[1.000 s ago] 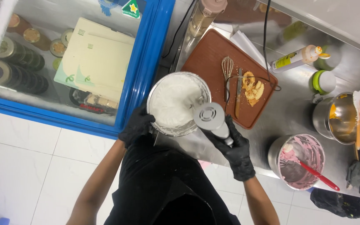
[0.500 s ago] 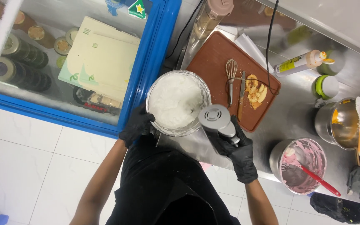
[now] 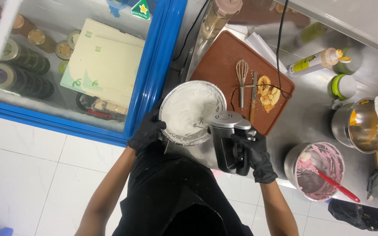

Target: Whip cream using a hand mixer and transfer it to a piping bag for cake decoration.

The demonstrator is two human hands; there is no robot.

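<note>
Fingers of the right hand (image 3: 252, 150) wrap the hand mixer (image 3: 228, 140), its beaters in the cream; the left hand (image 3: 147, 131) grips the bowl (image 3: 192, 112) steady at the desk (image 3: 311, 118) edge.

bowl (image 3: 189, 109) beside chopping board (image 3: 224, 70), whisk (image 3: 241, 78) on board, freezer (image 3: 66, 65) left

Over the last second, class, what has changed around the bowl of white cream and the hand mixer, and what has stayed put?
The hand mixer has tipped: earlier its round end faced the camera, now it lies on its side with its beaters in the white cream. The right hand keeps its grip on the handle. The left hand still steadies the bowl. The brown cutting board, whisk and pink-smeared bowl have not moved.
</note>
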